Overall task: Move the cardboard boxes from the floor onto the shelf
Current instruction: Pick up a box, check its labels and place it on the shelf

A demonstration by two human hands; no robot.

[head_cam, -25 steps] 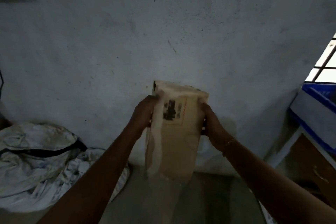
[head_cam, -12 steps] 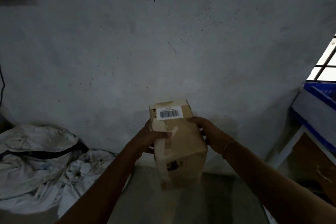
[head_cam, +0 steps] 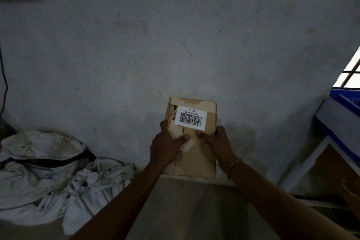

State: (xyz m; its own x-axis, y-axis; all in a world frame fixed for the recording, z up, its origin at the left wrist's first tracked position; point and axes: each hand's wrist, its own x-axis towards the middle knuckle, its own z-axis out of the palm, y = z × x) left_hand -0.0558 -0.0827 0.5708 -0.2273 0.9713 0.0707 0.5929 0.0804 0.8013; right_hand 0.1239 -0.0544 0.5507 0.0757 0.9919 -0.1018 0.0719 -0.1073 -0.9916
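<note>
Dead ahead at twelve o'clock, close against the grey wall (head_cam: 175,45), I see the cardboard box (head_cam: 194,154) gripped between both hands. My left hand (head_cam: 165,148) clasps the box's left edge with the thumb laid across the top face, over a strip of torn tape; my right hand (head_cam: 216,142), with a gold bracelet (head_cam: 234,164) on the wrist, clasps the right edge, thumb likewise on top. Both hands sit at about the middle of the box, roughly level, so neither is clearly nearer. Its long axis runs away from me, six to twelve o'clock, and the far end carries a white barcode label (head_cam: 191,118). The near end seems to touch or hang just above the pale ledge (head_cam: 194,200) below my forearms, which I judge to be the shelf, though I cannot tell whether the box's weight is on it. At eight o'clock lies a heap of crumpled white cloth (head_cam: 44,171); at three o'clock stands a blue-and-white frame (head_cam: 339,122) under a window (head_cam: 352,76). My next move, I reckon, is lowering the box flat along that axis.
</note>
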